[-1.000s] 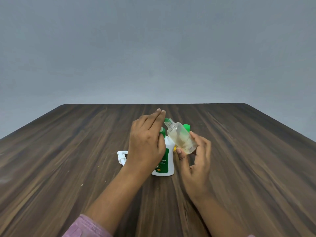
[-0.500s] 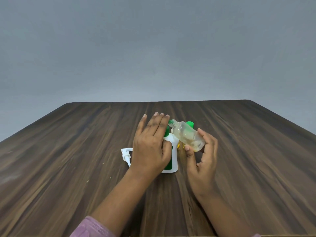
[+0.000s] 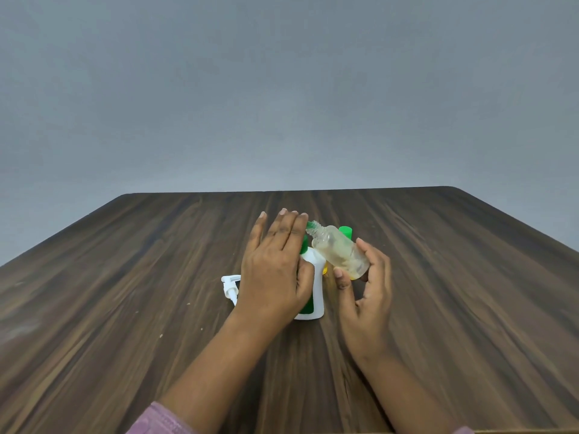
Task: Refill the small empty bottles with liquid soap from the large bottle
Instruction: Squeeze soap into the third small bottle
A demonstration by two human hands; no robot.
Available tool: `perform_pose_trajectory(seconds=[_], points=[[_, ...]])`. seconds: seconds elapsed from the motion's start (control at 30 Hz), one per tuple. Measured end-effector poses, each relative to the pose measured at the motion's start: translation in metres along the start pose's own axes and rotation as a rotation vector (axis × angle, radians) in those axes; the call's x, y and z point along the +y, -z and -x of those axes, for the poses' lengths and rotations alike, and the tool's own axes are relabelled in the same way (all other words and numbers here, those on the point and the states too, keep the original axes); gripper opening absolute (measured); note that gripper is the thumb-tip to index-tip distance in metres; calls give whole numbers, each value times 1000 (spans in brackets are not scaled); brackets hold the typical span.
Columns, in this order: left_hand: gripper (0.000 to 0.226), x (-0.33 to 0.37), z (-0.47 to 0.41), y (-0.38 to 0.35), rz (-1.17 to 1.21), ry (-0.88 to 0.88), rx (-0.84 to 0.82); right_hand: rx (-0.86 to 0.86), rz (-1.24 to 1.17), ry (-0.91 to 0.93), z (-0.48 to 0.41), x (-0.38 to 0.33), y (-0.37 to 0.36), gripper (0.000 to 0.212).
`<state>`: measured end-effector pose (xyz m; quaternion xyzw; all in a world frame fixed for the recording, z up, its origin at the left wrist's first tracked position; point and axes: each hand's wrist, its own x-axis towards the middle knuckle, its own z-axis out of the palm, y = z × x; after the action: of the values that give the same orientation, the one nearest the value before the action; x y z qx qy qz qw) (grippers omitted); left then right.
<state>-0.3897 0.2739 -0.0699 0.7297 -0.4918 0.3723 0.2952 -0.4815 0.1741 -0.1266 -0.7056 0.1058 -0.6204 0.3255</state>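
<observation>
The large white soap bottle (image 3: 317, 283) with a green label stands mid-table, its pump removed. My left hand (image 3: 275, 264) is in front of it, fingers straight and spread, thumb against the bottle's side. The index fingertip is close to the green nozzle of the small bottle. My right hand (image 3: 365, 292) pinches this small clear bottle (image 3: 340, 250) at its base between thumb and fingers. It is tilted, nozzle up and to the left, above the large bottle's shoulder, with pale yellowish liquid inside.
A white pump head (image 3: 230, 288) lies on the dark wooden table (image 3: 125, 308), left of the large bottle. A green cap (image 3: 345, 231) shows behind the small bottle, and a bit of something yellow (image 3: 326, 270) below it. A grey wall stands behind the table.
My left fingers have straightened and spread, drawing slightly back from the small bottle's nozzle. The small bottle in my right hand has tipped a little flatter.
</observation>
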Motion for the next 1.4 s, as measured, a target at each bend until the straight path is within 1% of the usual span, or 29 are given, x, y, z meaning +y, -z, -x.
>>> perform_pose_trajectory(seconds=[0.13,0.3,0.5,0.73,1.07,1.23,1.4], points=[[56,2,4,-4,32,25,-12,-8,9,-24,1,2,1,41],[56,2,-1,2,28,17,10,-40,-30,-34,1,1,1,45],[57,2,-2,5,18,3,7,-39,-63,-27,3,3,2,45],[57,2,8,-5,53,46,-12,-29,-27,-32,5,6,4,44],[55,2,-2,3,28,-7,24,-45,-84,-47,5,1,3,44],[56,2,6,-3,57,35,24,-51,-53,-51,5,2,2,43],[56,3,7,-2,65,35,26,-55,-63,-50,6,2,4,43]])
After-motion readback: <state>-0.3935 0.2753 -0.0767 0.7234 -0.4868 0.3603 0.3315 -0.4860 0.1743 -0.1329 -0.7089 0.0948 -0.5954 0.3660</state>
